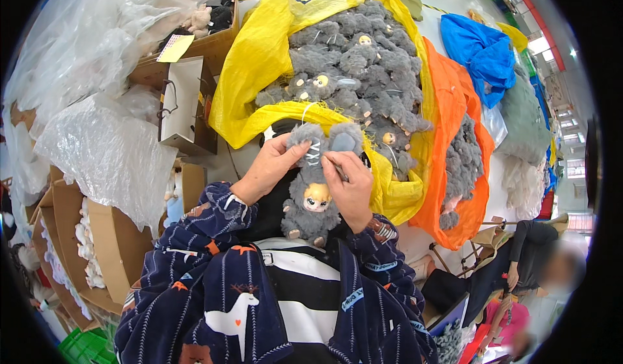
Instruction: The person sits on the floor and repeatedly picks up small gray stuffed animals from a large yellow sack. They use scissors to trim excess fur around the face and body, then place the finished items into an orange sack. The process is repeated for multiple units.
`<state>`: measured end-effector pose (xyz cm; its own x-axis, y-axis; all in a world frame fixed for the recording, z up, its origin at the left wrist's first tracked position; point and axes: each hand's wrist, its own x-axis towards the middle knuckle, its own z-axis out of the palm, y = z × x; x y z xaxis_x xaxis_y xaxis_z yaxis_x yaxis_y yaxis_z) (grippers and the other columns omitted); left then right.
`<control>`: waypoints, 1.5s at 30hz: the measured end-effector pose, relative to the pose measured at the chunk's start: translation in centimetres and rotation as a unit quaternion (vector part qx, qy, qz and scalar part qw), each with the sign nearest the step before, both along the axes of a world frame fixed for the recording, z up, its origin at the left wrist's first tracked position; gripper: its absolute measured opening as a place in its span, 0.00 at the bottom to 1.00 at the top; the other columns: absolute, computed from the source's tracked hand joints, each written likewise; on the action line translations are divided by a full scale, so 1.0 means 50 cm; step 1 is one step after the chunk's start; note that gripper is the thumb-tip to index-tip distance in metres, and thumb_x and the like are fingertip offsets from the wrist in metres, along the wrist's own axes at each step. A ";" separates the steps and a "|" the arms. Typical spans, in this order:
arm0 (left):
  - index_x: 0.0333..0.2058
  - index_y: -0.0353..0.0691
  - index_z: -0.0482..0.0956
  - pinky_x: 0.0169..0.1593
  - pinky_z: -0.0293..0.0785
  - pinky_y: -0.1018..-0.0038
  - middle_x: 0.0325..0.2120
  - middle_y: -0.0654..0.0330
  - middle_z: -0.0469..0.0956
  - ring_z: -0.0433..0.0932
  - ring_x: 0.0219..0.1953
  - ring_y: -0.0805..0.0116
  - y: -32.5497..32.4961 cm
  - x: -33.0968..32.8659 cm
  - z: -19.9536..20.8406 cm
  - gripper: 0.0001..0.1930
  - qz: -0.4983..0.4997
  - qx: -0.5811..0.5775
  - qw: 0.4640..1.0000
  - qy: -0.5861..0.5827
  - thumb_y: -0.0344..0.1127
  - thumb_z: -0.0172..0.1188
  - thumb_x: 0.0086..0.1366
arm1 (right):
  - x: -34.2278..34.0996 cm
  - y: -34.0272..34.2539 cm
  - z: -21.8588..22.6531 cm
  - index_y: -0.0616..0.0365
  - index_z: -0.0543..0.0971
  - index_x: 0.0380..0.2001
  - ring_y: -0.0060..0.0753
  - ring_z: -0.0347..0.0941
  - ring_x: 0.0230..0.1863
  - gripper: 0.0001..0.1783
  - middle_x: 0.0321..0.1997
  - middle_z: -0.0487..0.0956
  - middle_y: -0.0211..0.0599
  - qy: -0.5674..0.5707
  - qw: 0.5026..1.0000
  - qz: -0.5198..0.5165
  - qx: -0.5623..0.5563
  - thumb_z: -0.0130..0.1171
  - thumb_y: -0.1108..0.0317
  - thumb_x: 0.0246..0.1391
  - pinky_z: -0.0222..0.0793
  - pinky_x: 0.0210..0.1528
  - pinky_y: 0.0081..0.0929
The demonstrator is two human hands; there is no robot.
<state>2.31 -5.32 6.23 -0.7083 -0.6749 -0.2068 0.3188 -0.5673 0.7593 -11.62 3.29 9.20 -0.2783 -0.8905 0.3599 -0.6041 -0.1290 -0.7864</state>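
A grey plush doll (310, 198) with long ears, a blond fringe and a small painted face lies upright in front of me. White lacing (313, 152) crosses one of its ears, and a pale loop stands up at the tip. My left hand (276, 164) grips the edge of that laced ear between thumb and fingers. Close by the base of the ears, my right hand (349, 181) is closed in a pinch. Whatever sits between those fingertips is too small to make out. The doll's other ear, with a blue-grey lining, rises just above my right fingers.
Beyond the doll, a yellow sack (253, 82) is full of similar grey plush dolls. An orange sack (477, 189) holds more at the right, near a blue bag (477, 52). Cardboard boxes (107, 247) and clear plastic sheeting (107, 150) crowd the left. Two people sit at lower right.
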 end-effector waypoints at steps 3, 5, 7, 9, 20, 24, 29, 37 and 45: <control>0.42 0.36 0.72 0.38 0.66 0.84 0.33 0.69 0.73 0.69 0.34 0.83 -0.001 -0.006 -0.011 0.12 0.004 -0.039 0.999 -0.009 0.34 0.52 0.62 | 0.000 -0.009 0.001 0.59 0.76 0.32 0.35 0.73 0.28 0.10 0.29 0.74 0.38 0.010 1.000 -0.003 0.004 0.59 0.78 0.41 0.68 0.30 0.22; 0.42 0.36 0.72 0.39 0.66 0.83 0.34 0.68 0.73 0.69 0.35 0.83 -0.003 -0.002 -0.009 0.12 -0.003 -0.046 0.999 -0.015 0.34 0.53 0.62 | 0.000 -0.014 -0.004 0.59 0.75 0.32 0.35 0.73 0.28 0.11 0.29 0.74 0.38 0.009 1.000 -0.006 0.002 0.60 0.77 0.40 0.68 0.30 0.23; 0.43 0.35 0.72 0.40 0.66 0.83 0.35 0.68 0.74 0.69 0.36 0.83 -0.002 -0.005 -0.011 0.12 -0.006 -0.058 0.998 -0.010 0.33 0.53 0.61 | -0.002 -0.015 -0.006 0.59 0.75 0.32 0.35 0.73 0.28 0.11 0.29 0.74 0.38 0.012 1.000 -0.010 0.003 0.60 0.77 0.40 0.68 0.30 0.23; 0.43 0.35 0.72 0.41 0.67 0.83 0.36 0.68 0.74 0.69 0.37 0.82 -0.001 -0.007 -0.015 0.12 -0.002 -0.076 0.997 0.004 0.32 0.53 0.61 | 0.000 -0.018 -0.002 0.59 0.75 0.31 0.35 0.73 0.28 0.11 0.29 0.74 0.38 0.014 1.000 -0.011 0.006 0.60 0.77 0.39 0.68 0.30 0.23; 0.44 0.33 0.71 0.44 0.66 0.82 0.37 0.65 0.74 0.70 0.38 0.80 0.001 -0.010 -0.003 0.14 -0.031 -0.090 0.995 -0.041 0.29 0.54 0.59 | -0.003 -0.023 -0.022 0.62 0.75 0.27 0.24 0.70 0.23 0.07 0.24 0.75 0.34 -0.035 0.997 -0.047 0.053 0.59 0.77 0.40 0.66 0.27 0.18; 0.43 0.34 0.72 0.39 0.67 0.82 0.34 0.67 0.74 0.69 0.35 0.83 -0.004 -0.013 -0.019 0.12 -0.015 -0.109 0.993 -0.040 0.29 0.52 0.60 | 0.003 -0.021 -0.010 0.62 0.75 0.24 0.11 0.65 0.23 0.03 0.21 0.74 0.24 -0.265 0.953 -0.066 0.131 0.58 0.74 0.44 0.62 0.26 0.13; 0.43 0.34 0.72 0.41 0.67 0.81 0.35 0.67 0.74 0.70 0.36 0.82 -0.006 -0.014 -0.017 0.13 -0.026 -0.080 0.996 -0.025 0.27 0.52 0.59 | -0.013 -0.015 -0.019 0.62 0.76 0.24 0.09 0.64 0.23 0.04 0.20 0.73 0.21 -0.280 0.944 -0.080 0.152 0.58 0.72 0.45 0.60 0.26 0.11; 0.44 0.33 0.71 0.44 0.68 0.80 0.37 0.65 0.74 0.71 0.38 0.80 -0.009 -0.014 -0.023 0.14 -0.030 -0.058 0.998 -0.003 0.26 0.52 0.59 | -0.033 0.010 -0.038 0.63 0.74 0.31 0.20 0.68 0.25 0.09 0.25 0.73 0.29 -0.110 0.988 -0.067 0.091 0.58 0.71 0.44 0.63 0.28 0.16; 0.43 0.33 0.71 0.44 0.68 0.81 0.37 0.65 0.74 0.71 0.38 0.80 -0.010 -0.014 -0.027 0.13 -0.020 -0.040 0.999 0.014 0.27 0.52 0.59 | -0.048 0.028 -0.058 0.62 0.73 0.37 0.29 0.68 0.27 0.12 0.27 0.71 0.37 -0.028 0.995 -0.084 0.043 0.57 0.71 0.47 0.64 0.29 0.22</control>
